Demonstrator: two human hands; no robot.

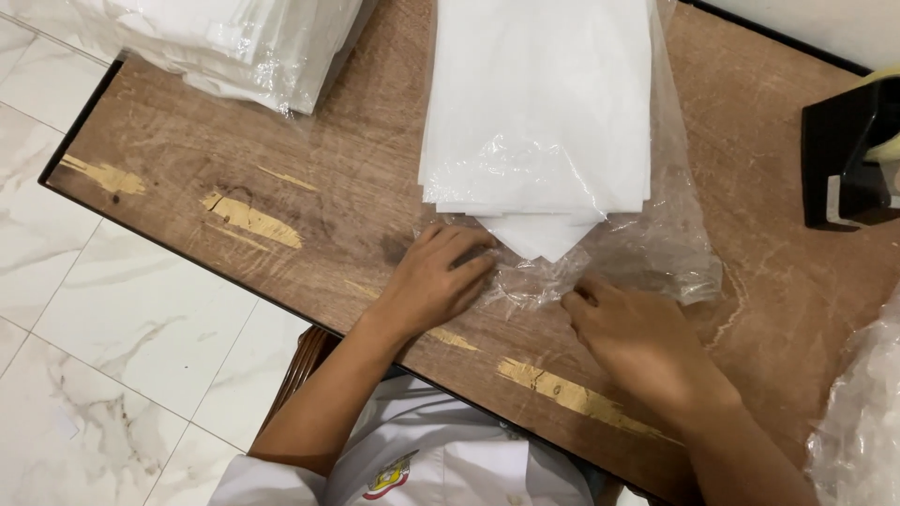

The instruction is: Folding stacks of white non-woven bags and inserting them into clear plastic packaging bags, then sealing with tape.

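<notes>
A folded white garment (539, 112) lies inside a clear plastic bag (656, 244) on the brown wooden counter (309, 187), and everything else is placed from that garment. Its pointed lower end faces the person, and the bag's loose, crinkled open end spreads on the counter just beyond that point.

The left hand (436, 281) lies just below and left of the garment's point, palm down, fingers spread only a little and curled forward, pressing the crumpled plastic flat against the counter. It is not clenched; the fingertips touch the bag's edge rather than closing around it.

The right hand (633, 337) sits below and right of the point, fingers bent inward and gathered on the plastic (whether it truly pinches a fold or only presses on it I cannot tell, as the fingertips are tucked under).

Up and to the left of the garment, at the counter's far corner, rests a stack of other bagged white items (253, 47). To the garment's right stands a black tape dispenser (848, 159), and more crumpled clear plastic (862, 412) sits at the lower right edge.
</notes>
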